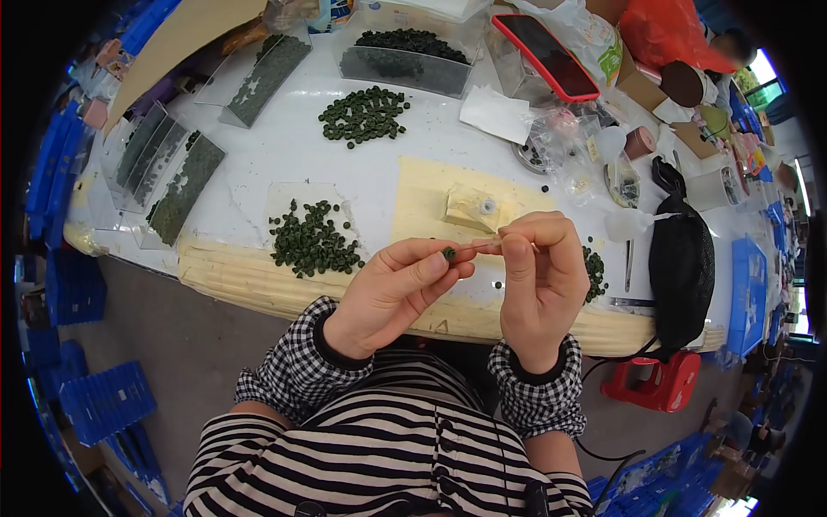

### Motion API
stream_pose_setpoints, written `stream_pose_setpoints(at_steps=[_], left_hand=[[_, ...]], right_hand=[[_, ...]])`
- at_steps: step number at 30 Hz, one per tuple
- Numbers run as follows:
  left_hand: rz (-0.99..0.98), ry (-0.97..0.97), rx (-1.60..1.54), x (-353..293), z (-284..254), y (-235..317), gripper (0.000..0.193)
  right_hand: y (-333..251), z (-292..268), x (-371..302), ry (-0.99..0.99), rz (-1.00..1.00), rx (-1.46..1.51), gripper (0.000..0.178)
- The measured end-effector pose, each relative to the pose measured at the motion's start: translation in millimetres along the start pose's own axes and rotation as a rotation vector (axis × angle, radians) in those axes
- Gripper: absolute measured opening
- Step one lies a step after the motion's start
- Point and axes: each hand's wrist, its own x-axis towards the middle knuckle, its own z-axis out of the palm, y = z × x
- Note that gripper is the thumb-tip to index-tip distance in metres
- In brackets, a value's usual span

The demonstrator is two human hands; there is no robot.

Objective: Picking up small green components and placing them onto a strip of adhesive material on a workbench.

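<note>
Left hand point(392, 291) pinching small dark-green piece point(449, 253) over bench point(250, 159) front edge, right hand point(544, 280) pinching thin pinkish stick point(479, 247), tip at or just beside it; likely stick-to-piece step, calling for steady, fine aim.

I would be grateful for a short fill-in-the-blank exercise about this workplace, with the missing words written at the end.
1. The left hand holds a small piece coloured dark ____.
2. The thin stick points from the right hand toward the ____ hand.
3. The phone has a case coloured ____.
4. The black bag lies toward the person's ____ side of the table.

Missing words: green; left; red; right.
</note>
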Motion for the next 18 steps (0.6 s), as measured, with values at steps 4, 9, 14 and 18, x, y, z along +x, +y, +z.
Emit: stream_pose_setpoints(at_steps=[4,9,14,18], left_hand=[[-0.003,0.007,0.006,0.1,0.1,0.1,0.023],[0.029,0.017,0.065,0.1,-1.1,-0.5,0.022],[0.298,0.112,0.573,-1.1,7.7,-0.8,0.019],[0.480,0.133,0.819,-0.4,6.9,0.3,0.020]], right_hand=[[0.4,0.2,-0.3,0.005,0.000,-0.004,0.009],[1.7,2.3,-0.8,0.098,0.021,0.097,0.009],[16.3,-11.5,13.9,0.190,-0.190,-0.435,0.008],[29.3,-11.9,20.7,0.111,-0.286,-0.737,0.009]])
